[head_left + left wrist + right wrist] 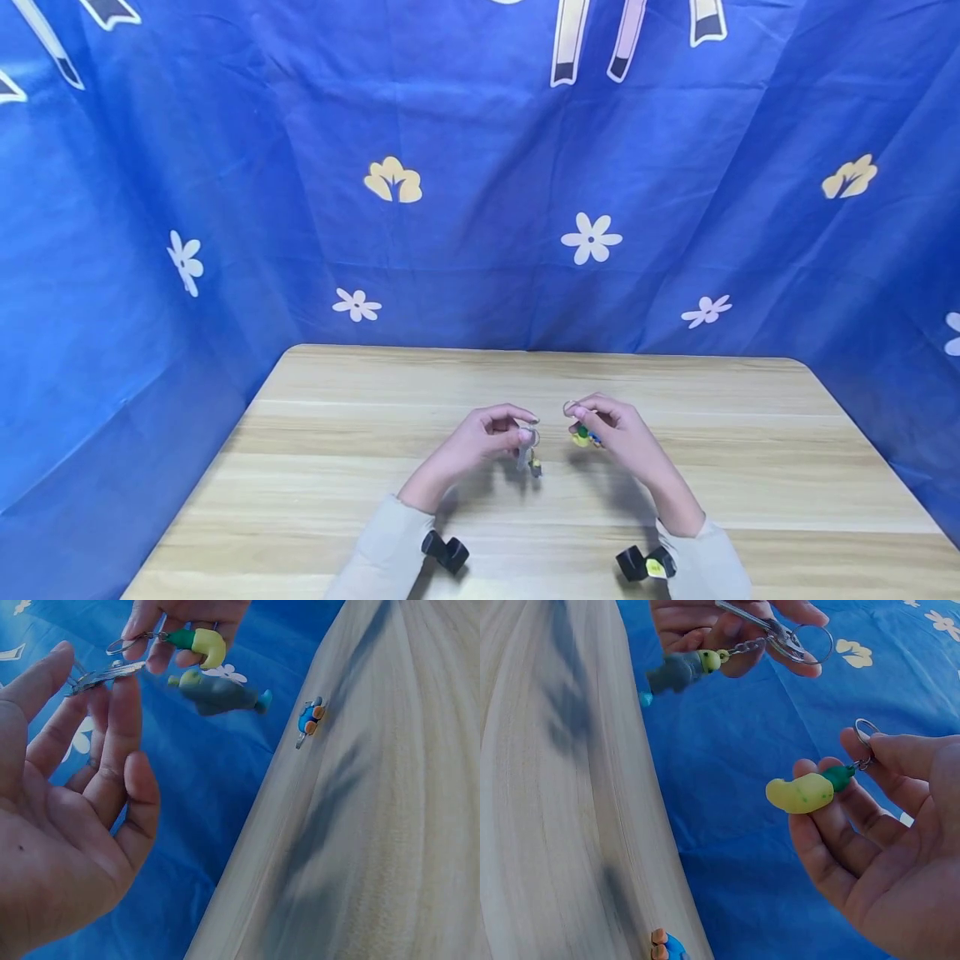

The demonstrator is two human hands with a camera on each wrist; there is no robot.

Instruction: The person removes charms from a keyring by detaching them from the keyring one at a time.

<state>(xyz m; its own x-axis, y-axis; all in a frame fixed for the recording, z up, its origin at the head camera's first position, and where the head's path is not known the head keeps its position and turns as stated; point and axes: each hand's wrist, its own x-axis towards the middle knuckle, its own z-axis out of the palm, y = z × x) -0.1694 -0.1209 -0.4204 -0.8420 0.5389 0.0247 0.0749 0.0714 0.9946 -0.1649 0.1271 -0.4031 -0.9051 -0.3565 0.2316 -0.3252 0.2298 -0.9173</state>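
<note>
Between thumb and fingers, my left hand (483, 432) pinches a bunch of metal keys (784, 639) on a ring. A small grey figure with a yellow head (684, 671) dangles from it by a short chain, blurred in the left wrist view. My right hand (621, 429) pinches the metal ring of a yellow-and-green keychain charm (802, 793), which lies against its other fingers. The hands are apart, above the table, with the two rings facing each other. A small blue-and-orange trinket (310, 718) rests on the wood below, near the right hand.
The light wooden table (375, 383) stretches under both hands. Behind and beside it hangs a blue curtain (480, 217) printed with flowers. Black cameras (446, 552) are strapped at the sleeves.
</note>
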